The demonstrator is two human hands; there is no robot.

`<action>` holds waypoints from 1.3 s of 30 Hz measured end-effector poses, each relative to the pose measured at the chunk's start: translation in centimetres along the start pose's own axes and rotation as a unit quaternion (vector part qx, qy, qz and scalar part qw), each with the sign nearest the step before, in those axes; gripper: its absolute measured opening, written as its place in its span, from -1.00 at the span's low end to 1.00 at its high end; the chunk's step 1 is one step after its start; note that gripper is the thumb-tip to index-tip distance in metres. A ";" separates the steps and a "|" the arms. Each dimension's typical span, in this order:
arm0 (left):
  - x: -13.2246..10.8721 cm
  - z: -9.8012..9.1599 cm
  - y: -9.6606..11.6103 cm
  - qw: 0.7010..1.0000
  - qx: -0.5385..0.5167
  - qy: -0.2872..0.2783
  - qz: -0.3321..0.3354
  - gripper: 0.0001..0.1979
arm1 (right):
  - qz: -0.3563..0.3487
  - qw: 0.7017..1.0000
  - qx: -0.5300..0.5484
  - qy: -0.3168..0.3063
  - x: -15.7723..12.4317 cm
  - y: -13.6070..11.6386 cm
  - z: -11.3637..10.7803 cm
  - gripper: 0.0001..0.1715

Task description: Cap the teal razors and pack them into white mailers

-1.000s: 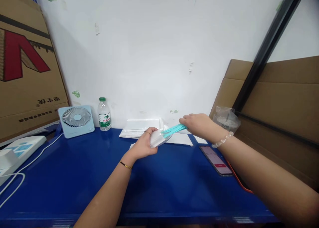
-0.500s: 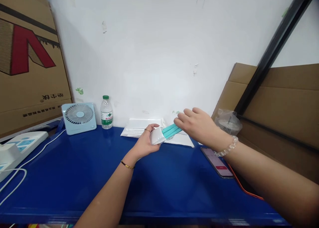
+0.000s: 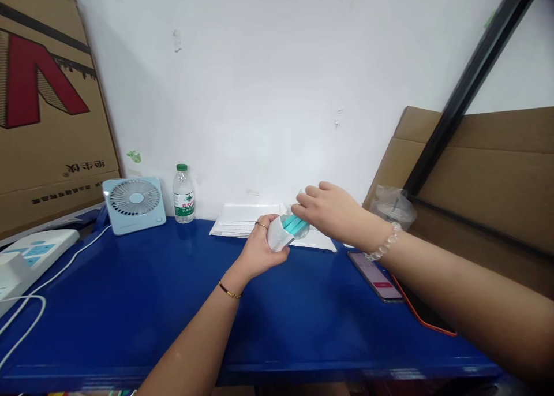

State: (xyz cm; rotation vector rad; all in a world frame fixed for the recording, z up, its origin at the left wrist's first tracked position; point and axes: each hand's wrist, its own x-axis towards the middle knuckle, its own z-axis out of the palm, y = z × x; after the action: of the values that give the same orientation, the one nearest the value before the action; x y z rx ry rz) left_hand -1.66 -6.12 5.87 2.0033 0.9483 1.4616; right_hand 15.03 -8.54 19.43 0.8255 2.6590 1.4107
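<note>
- Centrally, above the glossy blue tabletop point(image 3: 130, 303), the left hand point(image 3: 259, 249) is wrapped around a flat white paper sleeve point(image 3: 277, 235), its open mouth facing right.
- Slim teal sticks point(image 3: 295, 225), straight and smooth, poke from that mouth in a bundle.
- The right hand point(image 3: 329, 211) curls over their outer ends, touching them; whether it pinches them cannot be told.
- Flat white packets point(image 3: 240, 220) lie behind; a slab-like phone point(image 3: 375, 276) lies under the right wrist.
</note>
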 end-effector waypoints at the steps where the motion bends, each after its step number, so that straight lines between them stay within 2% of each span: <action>1: 0.0 0.2 0.2 1.000 -0.020 -0.009 -0.004 -0.40 | -0.010 1.000 0.010 -0.005 0.5 -0.2 0.0 -0.89; 5: 0.0 0.2 0.9 0.991 -0.111 -0.056 -0.045 -0.45 | -0.044 0.997 0.060 -0.021 2.5 -0.6 -1.0 -0.85; 9: -0.1 -0.7 0.9 0.977 -0.179 -0.106 -0.043 -0.43 | -0.027 0.985 0.169 -0.036 2.8 0.4 -2.1 -0.73; 11: -0.2 -1.2 0.5 0.970 -0.206 -0.129 -0.028 -0.41 | -0.043 0.959 0.277 -0.048 2.3 1.4 -2.1 -0.63; 13: -0.1 -1.4 0.1 0.957 -0.242 -0.157 -0.019 -0.39 | -0.076 0.915 0.389 -0.069 1.8 2.4 -1.6 -0.57; 15: 0.0 -1.7 -0.1 0.945 -0.270 -0.182 -0.016 -0.37 | -0.082 0.874 0.471 -0.082 1.2 3.0 -0.9 -0.63; 18: -0.1 -2.5 0.9 0.949 -0.245 -0.200 -0.015 -0.35 | -0.028 0.842 0.536 -0.053 -0.3 2.7 -0.1 -0.79; 20: -1.0 -3.3 2.5 0.964 -0.172 -0.202 -0.006 -0.33 | 0.001 0.828 0.560 -0.024 -2.0 1.3 -0.3 -0.78; 22: -2.8 -4.0 4.3 0.980 -0.064 -0.189 0.014 -0.27 | 0.011 0.817 0.577 -0.017 -4.2 -1.2 -0.9 -0.78; 24: -5.6 -4.3 6.0 0.980 -0.002 -0.198 0.019 -0.23 | 0.025 0.813 0.581 -0.008 -6.5 -4.3 -1.4 -0.79; 26: -8.9 -3.9 6.8 0.974 0.021 -0.225 -0.007 -0.24 | 0.052 0.817 0.574 -0.007 -8.7 -7.8 -1.4 -0.80; 28: -12.1 -2.8 6.7 0.971 0.051 -0.230 -0.041 -0.44 | 0.071 0.821 0.566 -0.027 -10.3 -11.2 -0.8 -0.82; 30: -14.9 -1.5 5.9 0.966 0.097 -0.234 -0.056 -0.87 | 0.096 0.816 0.568 -0.045 -11.4 -14.2 0.2 -0.84; 31: -16.1 -0.9 5.4 0.962 0.120 -0.237 -0.056 -0.94 | 0.107 0.809 0.576 -0.052 -11.7 -15.5 0.8 -0.85; 33: -18.0 0.0 4.5 0.961 0.164 -0.212 -0.073 -0.97 | 0.139 0.785 0.600 -0.058 -12.2 -17.6 2.1 -0.88; 35: -19.3 0.6 4.0 0.963 0.191 -0.166 -0.097 -0.95 | 0.202 0.755 0.622 -0.051 -12.3 -19.2 3.1 -0.88; 37: -20.0 1.0 3.9 0.967 0.186 -0.114 -0.133 -0.90 | 0.267 0.725 0.634 -0.036 -12.4 -20.3 3.9 -0.86; 39: -20.3 1.4 3.9 0.971 0.142 -0.069 -0.177 -0.87 | 0.302 0.719 0.626 -0.001 -12.3 -21.2 4.4 -0.85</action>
State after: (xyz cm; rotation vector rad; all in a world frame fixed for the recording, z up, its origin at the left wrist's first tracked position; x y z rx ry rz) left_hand -3.17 -24.11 -4.28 1.9644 1.4326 1.0264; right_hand 17.36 -20.37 -2.29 1.7767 3.1881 -0.8059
